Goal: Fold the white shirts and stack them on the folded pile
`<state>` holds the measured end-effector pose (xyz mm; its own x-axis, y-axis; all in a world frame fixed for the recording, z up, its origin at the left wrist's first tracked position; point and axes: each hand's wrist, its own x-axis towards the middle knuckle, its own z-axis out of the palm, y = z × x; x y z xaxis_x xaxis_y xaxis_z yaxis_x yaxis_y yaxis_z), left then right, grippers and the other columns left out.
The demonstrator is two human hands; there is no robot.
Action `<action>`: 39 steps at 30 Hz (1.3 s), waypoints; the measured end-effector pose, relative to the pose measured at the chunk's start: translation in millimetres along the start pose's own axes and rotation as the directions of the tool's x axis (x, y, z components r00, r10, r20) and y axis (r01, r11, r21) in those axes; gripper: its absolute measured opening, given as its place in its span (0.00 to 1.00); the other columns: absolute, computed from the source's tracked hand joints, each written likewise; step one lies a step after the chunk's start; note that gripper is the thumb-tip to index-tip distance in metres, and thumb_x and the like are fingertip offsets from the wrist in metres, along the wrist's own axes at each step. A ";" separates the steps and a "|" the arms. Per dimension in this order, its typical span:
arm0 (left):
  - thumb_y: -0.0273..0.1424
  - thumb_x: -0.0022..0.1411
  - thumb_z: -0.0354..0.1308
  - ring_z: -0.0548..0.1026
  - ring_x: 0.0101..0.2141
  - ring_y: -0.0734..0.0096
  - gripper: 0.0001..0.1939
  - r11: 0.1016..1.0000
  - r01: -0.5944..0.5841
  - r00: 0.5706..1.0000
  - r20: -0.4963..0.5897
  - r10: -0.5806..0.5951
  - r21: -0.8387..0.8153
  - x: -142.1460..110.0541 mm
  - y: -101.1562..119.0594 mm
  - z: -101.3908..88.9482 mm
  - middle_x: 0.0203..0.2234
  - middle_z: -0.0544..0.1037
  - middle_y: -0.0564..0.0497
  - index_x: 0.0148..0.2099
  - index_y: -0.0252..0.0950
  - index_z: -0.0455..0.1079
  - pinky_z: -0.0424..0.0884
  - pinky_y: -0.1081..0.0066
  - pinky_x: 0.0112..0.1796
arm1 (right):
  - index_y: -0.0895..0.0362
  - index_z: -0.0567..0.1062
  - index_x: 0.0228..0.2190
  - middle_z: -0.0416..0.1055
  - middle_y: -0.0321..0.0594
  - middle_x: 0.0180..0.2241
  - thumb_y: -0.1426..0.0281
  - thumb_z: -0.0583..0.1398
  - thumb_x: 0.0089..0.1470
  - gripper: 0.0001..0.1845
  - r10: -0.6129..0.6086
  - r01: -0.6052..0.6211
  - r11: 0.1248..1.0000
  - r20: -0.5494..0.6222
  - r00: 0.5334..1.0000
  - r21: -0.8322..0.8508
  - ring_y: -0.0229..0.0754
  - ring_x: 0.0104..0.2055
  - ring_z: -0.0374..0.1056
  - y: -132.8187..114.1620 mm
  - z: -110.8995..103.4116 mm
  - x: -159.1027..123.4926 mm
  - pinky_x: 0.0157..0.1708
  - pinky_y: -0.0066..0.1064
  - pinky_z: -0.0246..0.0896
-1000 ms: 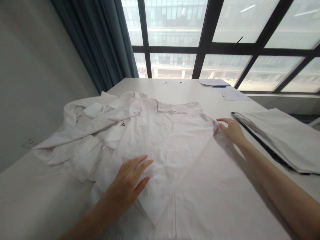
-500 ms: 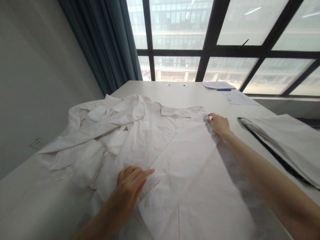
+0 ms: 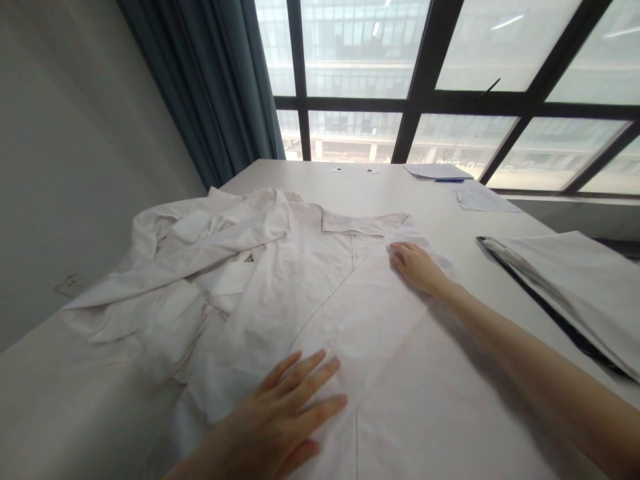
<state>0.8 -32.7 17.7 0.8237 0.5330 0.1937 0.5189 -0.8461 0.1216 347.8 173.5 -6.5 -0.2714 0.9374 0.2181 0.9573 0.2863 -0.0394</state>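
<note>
A white collared garment [image 3: 320, 293] lies spread on the white table [image 3: 360, 190], its collar toward the window. My left hand [image 3: 287, 413] lies flat on the garment's lower front, fingers stretched out and apart. My right hand [image 3: 417, 267] rests palm down on the garment's right shoulder area, just below the collar, fingers flat against the cloth. More white cloth [image 3: 180, 260] is bunched in a heap on the left side, partly under the spread garment.
A folded pale cloth on a dark board [image 3: 565, 287] lies at the right. Papers [image 3: 480, 197] and a blue pen [image 3: 450, 180] sit near the window. A dark curtain [image 3: 220, 87] hangs at the back left; a wall stands close on the left.
My right hand slid from the garment's right edge inward onto the shoulder. My left hand moved down and right, uncurling to lie flat on the lower front.
</note>
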 end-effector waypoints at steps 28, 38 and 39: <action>0.42 0.62 0.63 0.53 0.67 0.52 0.37 0.985 0.062 0.987 0.153 -0.038 -0.161 -5.1 -8.5 1.2 0.69 0.51 0.48 0.69 0.51 0.53 0.56 0.52 0.63 | 0.61 0.61 0.62 0.53 0.49 0.67 0.63 0.43 0.65 0.29 0.156 -0.154 0.986 0.024 0.988 -0.066 0.47 0.69 0.45 26.1 14.8 37.1 0.66 0.46 0.37; 0.37 0.54 0.69 0.50 0.67 0.43 0.47 0.986 0.120 0.974 0.204 -0.095 -0.115 -8.8 -4.7 5.8 0.72 0.36 0.50 0.69 0.59 0.49 0.57 0.43 0.60 | 0.59 0.57 0.65 0.50 0.51 0.68 0.53 0.42 0.64 0.35 0.261 -0.261 0.965 0.131 0.956 -0.022 0.51 0.69 0.47 42.7 25.9 62.2 0.63 0.52 0.46; 0.38 0.54 0.69 0.50 0.67 0.43 0.47 0.986 0.121 0.973 0.210 -0.094 -0.118 -9.3 -4.9 5.5 0.72 0.36 0.50 0.69 0.60 0.49 0.57 0.43 0.60 | 0.59 0.57 0.65 0.50 0.51 0.68 0.53 0.42 0.64 0.35 0.266 -0.265 0.964 0.131 0.955 -0.019 0.52 0.69 0.47 45.2 25.8 64.4 0.63 0.53 0.46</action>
<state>-8.1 -33.5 10.0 0.8009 0.5982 -0.0275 0.5839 -0.7699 0.2577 371.0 251.9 -19.4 -0.0180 0.9974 0.0704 0.9968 0.0234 -0.0770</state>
